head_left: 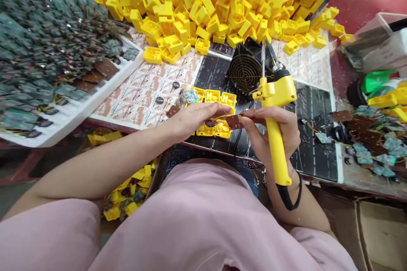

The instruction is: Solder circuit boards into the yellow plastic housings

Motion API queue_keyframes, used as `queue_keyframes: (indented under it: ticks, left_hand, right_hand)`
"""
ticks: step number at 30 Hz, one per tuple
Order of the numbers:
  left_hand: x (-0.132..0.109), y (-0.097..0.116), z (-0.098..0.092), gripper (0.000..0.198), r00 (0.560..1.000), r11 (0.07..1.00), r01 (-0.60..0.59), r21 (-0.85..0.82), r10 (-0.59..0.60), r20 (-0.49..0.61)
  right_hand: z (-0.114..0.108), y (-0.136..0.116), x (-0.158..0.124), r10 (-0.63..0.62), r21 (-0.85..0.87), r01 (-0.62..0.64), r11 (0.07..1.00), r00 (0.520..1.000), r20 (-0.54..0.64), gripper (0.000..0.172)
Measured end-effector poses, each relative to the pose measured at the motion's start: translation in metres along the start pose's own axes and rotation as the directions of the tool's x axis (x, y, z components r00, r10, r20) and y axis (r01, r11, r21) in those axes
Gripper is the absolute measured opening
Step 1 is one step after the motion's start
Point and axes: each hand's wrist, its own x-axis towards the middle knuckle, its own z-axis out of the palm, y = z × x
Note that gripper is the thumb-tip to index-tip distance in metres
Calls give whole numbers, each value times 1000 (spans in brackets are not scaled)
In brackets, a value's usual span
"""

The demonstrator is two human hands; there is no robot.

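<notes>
My right hand (284,133) is closed, with a small brown circuit board (234,122) pinched at its fingertips. The same hand carries a yellow soldering gun (277,148), its metal tip pointing up and away from me. My left hand (199,117) lies over a cluster of yellow plastic cases (212,95); its fingers are drawn together at the cases, and what they grip is hidden. A thin yellow wire runs between the left fingertips and the brown board. A round dark part (210,123) sits in one near case. Beside the cluster is a green circuit board (191,95).
A black fan (244,70) stands behind the cases. Yellow cases (197,4) are heaped across the back. At left, a white foam tray (127,65) bears many wired green boards. Loose boards (381,148) and a clear plastic bin (370,36) are at right.
</notes>
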Motion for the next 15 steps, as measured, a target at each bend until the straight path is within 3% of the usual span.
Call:
queue_keyframes:
  ticks: [2,4,8,11,13,15]
  left_hand:
    - [-8,0,0,65,973,952,-197,235,219,-70]
    - [-11,1,7,65,955,924,-244,294,282,-93]
    - [-4,-6,29,48,949,960,-270,-76,252,-189]
    - [3,-15,41,41,966,911,-222,-348,158,-203]
    - [2,-15,41,43,970,880,-208,-426,131,-203]
    - [-4,-6,31,49,971,917,-199,-345,137,-196]
  right_hand:
    - [-1,-2,-3,5,-6,-6,1000,1000,-7,41]
    - [-1,-3,-7,-21,-33,21,999,1000,0,43]
    - [7,-5,-15,-88,-100,89,991,996,13,43]
    - [12,-8,-18,-148,-153,147,977,989,3,40]
    - [7,-8,-19,-182,-186,180,966,983,5,32]
    - [-10,-8,-22,-187,-208,188,960,982,29,26]
